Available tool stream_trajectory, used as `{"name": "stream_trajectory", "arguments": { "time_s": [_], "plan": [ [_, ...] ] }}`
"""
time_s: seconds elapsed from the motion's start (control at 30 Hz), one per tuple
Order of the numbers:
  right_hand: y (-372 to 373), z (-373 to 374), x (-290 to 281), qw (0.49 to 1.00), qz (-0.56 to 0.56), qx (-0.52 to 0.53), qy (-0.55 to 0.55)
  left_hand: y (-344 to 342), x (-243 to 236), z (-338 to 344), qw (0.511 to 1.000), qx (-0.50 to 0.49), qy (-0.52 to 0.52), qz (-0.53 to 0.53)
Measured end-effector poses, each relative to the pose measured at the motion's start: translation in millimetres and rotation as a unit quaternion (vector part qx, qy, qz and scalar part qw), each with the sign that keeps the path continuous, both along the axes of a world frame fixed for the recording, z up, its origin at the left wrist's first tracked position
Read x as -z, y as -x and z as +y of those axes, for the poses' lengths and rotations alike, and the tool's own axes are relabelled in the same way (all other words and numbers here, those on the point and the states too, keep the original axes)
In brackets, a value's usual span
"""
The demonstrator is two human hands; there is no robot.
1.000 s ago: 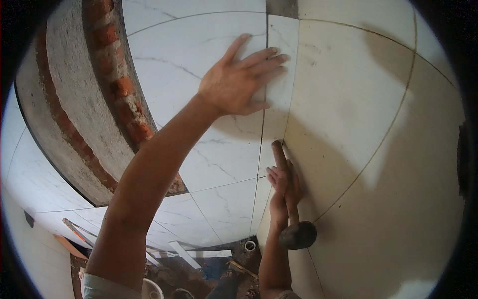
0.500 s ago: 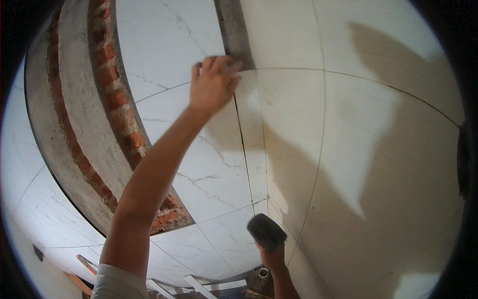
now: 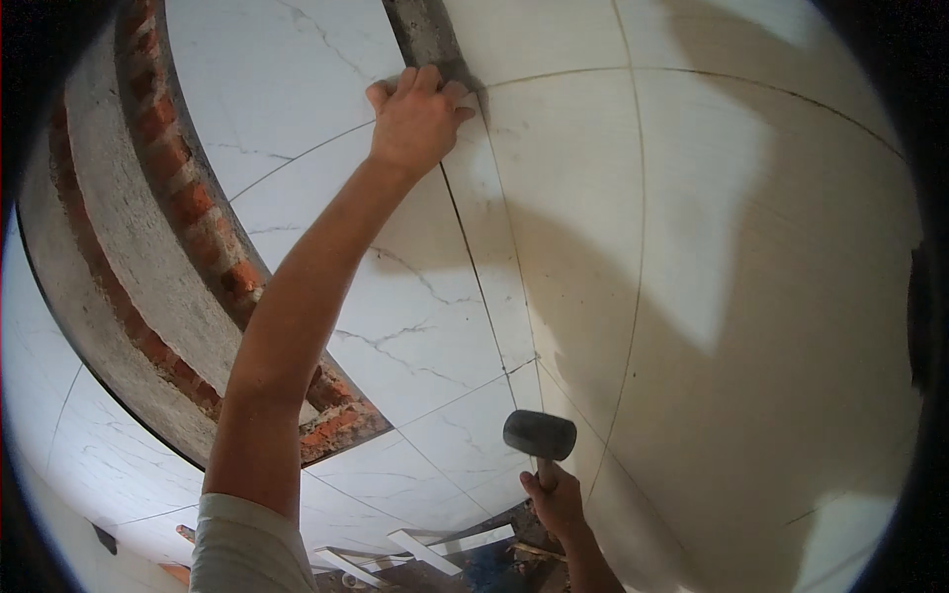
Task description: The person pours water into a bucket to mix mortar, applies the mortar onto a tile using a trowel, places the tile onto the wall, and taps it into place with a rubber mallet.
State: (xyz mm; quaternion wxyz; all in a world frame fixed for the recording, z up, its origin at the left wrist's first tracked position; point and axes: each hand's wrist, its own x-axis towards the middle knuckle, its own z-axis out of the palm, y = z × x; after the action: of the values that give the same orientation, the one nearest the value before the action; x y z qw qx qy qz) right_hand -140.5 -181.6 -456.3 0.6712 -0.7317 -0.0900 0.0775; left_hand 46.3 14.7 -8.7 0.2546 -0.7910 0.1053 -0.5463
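My left hand (image 3: 415, 119) is raised to the wall corner, its fingers bent at the top of a narrow white tile strip (image 3: 482, 237). A small pale edge shows beside the fingers; what they grip is mostly hidden. Above them runs a bare grey strip of wall (image 3: 427, 30). Low in the view, my right hand (image 3: 560, 502) is closed round the handle of a rubber mallet (image 3: 540, 436). The mallet's black head stands upward, apart from the wall tiles as far as I can tell.
White veined tiles (image 3: 395, 326) cover the wall on the left, cream tiles (image 3: 732, 415) the one on the right. An opening with exposed brick (image 3: 190, 203) and grey mortar lies beside my left arm. White strips (image 3: 425, 551) and debris lie at the bottom.
The view has shifted, so the wall joints sit higher and farther left. My right hand has turned the mallet, and its handle now shows. My left hand stays at the strip's top.
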Motion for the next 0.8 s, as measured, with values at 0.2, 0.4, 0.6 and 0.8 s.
{"name": "stream_trajectory", "arguments": {
  "time_s": [0.2,0.4,0.6,0.8],
  "plan": [
    [-25.4,21.7,-34.7,0.996,-0.076,0.027,0.04,-1.5,-11.4,11.3,0.999,0.016,-0.042,0.022],
    [-56.4,26.1,-80.7,0.99,-0.094,0.109,-0.01,12.1,-26.7,9.1,0.992,-0.041,-0.082,0.092],
    [-69.9,8.4,-89.6,0.987,-0.148,0.06,-0.001,17.3,-26.8,1.2,0.984,-0.088,-0.101,0.121],
    [-83.6,16.0,-88.7,0.984,-0.166,0.062,-0.018,14.6,-24.4,7.7,0.985,-0.072,-0.127,0.095]
  ]
}}
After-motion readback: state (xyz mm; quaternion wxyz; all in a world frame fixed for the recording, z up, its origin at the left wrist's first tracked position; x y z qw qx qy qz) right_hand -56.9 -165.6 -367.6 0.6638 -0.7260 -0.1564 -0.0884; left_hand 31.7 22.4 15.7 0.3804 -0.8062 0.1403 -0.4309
